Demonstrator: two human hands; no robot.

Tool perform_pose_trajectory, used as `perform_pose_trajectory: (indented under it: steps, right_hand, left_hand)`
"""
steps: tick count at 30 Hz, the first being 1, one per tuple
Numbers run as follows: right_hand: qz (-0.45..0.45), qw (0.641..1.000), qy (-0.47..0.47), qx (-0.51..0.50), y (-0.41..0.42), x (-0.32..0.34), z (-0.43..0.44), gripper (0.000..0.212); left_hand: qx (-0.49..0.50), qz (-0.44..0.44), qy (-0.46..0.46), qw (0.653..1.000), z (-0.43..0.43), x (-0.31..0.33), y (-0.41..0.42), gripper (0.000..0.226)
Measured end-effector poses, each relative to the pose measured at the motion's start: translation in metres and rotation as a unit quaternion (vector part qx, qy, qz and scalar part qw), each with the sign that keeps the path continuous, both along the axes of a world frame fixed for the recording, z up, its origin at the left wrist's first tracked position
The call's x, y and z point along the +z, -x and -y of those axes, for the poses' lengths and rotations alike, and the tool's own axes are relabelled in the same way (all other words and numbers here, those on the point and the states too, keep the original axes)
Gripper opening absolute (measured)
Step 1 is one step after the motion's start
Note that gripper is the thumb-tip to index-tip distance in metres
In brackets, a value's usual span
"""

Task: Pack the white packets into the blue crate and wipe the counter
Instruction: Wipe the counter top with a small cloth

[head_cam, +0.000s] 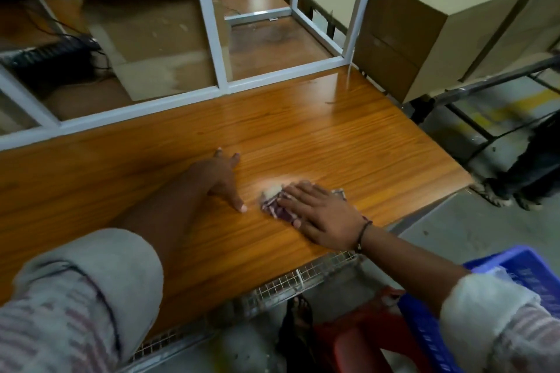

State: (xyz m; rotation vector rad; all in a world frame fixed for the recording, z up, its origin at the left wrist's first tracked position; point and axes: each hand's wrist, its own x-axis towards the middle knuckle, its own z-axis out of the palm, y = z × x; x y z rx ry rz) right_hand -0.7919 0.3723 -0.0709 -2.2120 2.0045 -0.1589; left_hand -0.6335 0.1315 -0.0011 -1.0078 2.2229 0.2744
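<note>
Cloth [274, 204]: purple-and-white, crumpled on the wooden counter [333, 130], near its front edge and right end.
Cloth axis: mostly covered, so its long axis can't be made out. The exposed bunched edge faces left, towards the other hand.
Right hand [318, 215]: flat on top of the cloth, fingers straight and close together, pressing it down.
Left hand [222, 180]: just left of the cloth, not touching it. Fingers are spread, fingertips and thumb resting on the wood.
Blue crate [424, 330]: down on the right, beside the counter, contents blurred.
</note>
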Motion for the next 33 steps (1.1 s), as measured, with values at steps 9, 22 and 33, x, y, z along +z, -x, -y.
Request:
perform_pose_trajectory:
  steps: [9,22,33]
  right_hand:
    - [0.021,0.983,-0.012,-0.180,0.063,0.001,0.091,0.057]
    - [0.015,0.981,0.000,-0.191,0.111,0.004,0.310,0.057]
    - [-0.001,0.999,-0.002,-0.040,0.083,0.005,0.302,0.055]
  left_hand:
    - [0.021,-0.030,-0.033,0.999,0.049,-0.015,-0.061,0.153]
    - [-0.004,-0.037,-0.050,0.998,0.088,-0.030,-0.058,0.147]
    - [-0.011,-0.035,-0.049,0.998,0.093,-0.023,-0.062,0.141]
